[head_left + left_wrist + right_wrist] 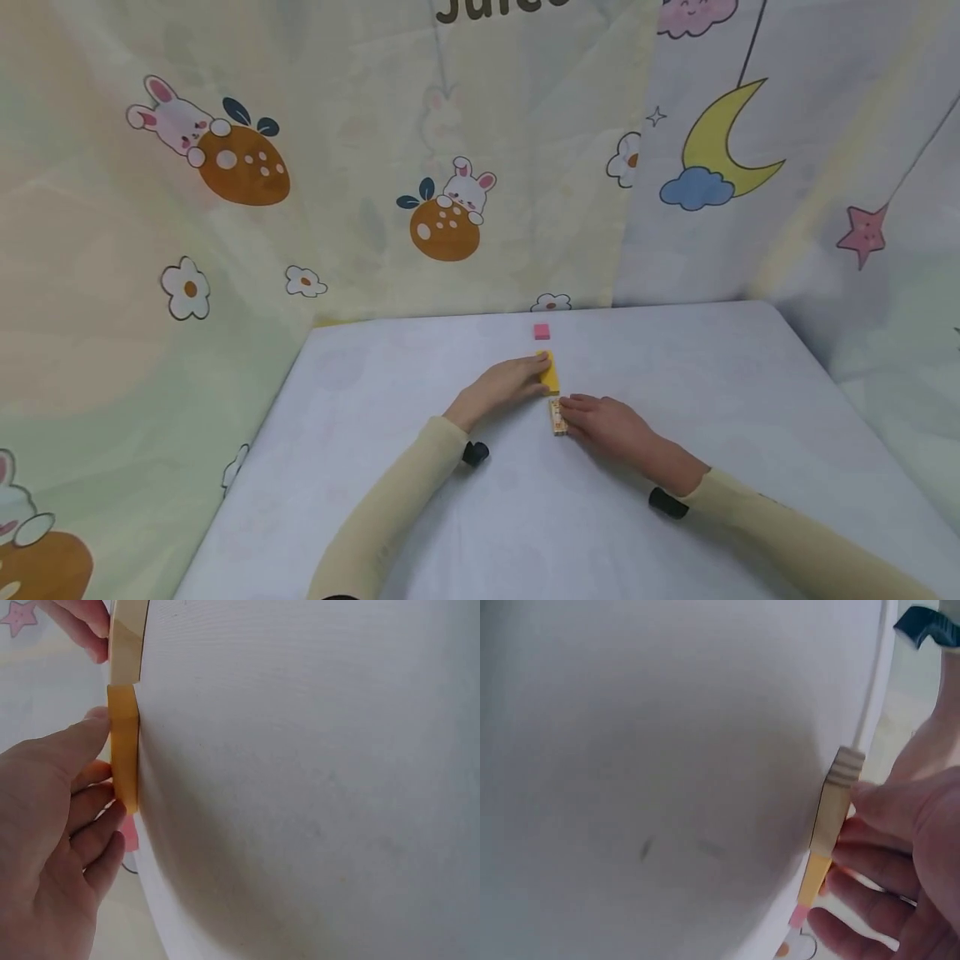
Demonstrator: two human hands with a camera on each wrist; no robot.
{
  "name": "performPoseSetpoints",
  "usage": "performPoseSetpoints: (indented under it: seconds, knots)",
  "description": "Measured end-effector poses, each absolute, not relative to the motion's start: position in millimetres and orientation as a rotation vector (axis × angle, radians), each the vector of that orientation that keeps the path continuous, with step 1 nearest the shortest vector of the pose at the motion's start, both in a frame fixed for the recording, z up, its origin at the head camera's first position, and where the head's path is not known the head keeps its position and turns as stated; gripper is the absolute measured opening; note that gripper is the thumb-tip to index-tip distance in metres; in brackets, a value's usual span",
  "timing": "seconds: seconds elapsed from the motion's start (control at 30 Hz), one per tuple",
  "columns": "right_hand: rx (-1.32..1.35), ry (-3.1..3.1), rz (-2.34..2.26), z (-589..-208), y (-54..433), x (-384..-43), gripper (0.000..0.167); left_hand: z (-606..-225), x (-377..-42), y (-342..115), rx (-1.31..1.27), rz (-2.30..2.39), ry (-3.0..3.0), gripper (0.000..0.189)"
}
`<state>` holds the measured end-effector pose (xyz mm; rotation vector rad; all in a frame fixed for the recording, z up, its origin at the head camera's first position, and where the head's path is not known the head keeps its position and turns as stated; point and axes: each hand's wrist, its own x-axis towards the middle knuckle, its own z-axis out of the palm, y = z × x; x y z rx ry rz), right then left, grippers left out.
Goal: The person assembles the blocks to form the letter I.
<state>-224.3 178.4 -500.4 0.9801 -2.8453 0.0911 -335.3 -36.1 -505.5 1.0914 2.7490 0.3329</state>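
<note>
L hand [501, 388] pinches yellow block [552, 378] btwn thumb & fingers, on white table [405, 358]. R hand [617, 427] pinches wooden block [557, 418] w/ thumb & fingers, just nearside of yellow block. Pink block [542, 332] sits apart, past yellow block's far end.

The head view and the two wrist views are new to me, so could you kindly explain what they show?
There is no machine here, only a person working with bare hands. The head camera looks forward and down; each wrist camera watches its own hand's work, so those pictures look tipped sideways. On the white table, a pink block, a yellow block and a light wooden block lie roughly in a row, the pink block farthest away. The left hand touches the yellow block; the right hand touches the light wooden block. Whether either hand truly grips its block is hard to tell.
</note>
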Motion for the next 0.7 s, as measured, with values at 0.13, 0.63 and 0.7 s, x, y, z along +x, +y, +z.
performPoseSetpoints:
  seconds: [0.13, 0.63, 0.7]
  knots:
    - [0.928, -2.856, 0.066, -501.1, 170.7, -224.4, 0.037, -509.1, -337.8, -34.9, 1.103, 0.351, 2.737, 0.063]
    - [0.853, -2.904, 0.063, -500.0, 164.1, -230.0, 0.041, -502.3, -337.3, -35.1, 1.095, 0.366, 2.667, 0.064]
    - [0.837, -2.906, 0.072, -501.4, 163.5, -230.0, 0.042, -502.6, -338.6, -35.5, 1.101, 0.370, 2.658, 0.064]
